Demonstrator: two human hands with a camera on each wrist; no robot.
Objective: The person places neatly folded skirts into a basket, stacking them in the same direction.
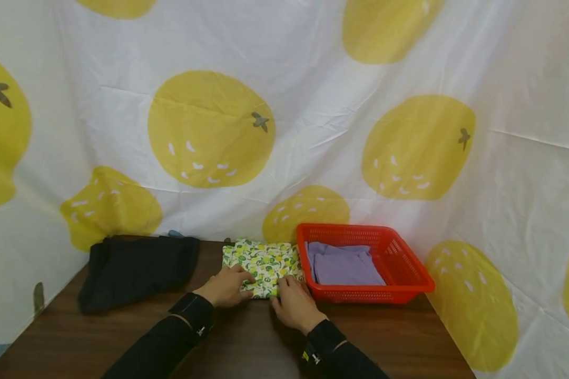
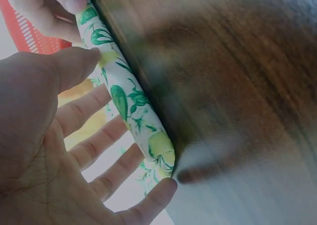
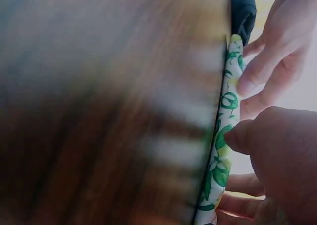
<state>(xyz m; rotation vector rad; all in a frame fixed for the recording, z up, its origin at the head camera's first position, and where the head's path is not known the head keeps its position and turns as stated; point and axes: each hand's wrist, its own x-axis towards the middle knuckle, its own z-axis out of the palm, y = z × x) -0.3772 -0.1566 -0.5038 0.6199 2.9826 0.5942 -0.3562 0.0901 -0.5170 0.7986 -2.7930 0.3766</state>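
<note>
A folded cloth [image 1: 264, 263] with a green-and-yellow lemon print lies flat on the brown table, between a dark cloth and a red basket. On its left part rests my left hand [image 1: 226, 287], fingers spread over the top and thumb at the near edge. My right hand [image 1: 296, 304] touches the cloth's right near part, its thumb against the folded edge. In the left wrist view the left fingers [image 2: 91, 150] look nearly straight and loose. The right wrist view shows the right thumb [image 3: 242, 136] against the fold; its other fingers are partly hidden.
A red plastic basket [image 1: 370, 289] stands right of the printed cloth, with a folded purple cloth [image 1: 343, 267] inside. On the left lies a folded black cloth [image 1: 137, 271]. Behind the table [image 1: 246, 342] hangs a white curtain [image 1: 308, 131] with yellow fruit.
</note>
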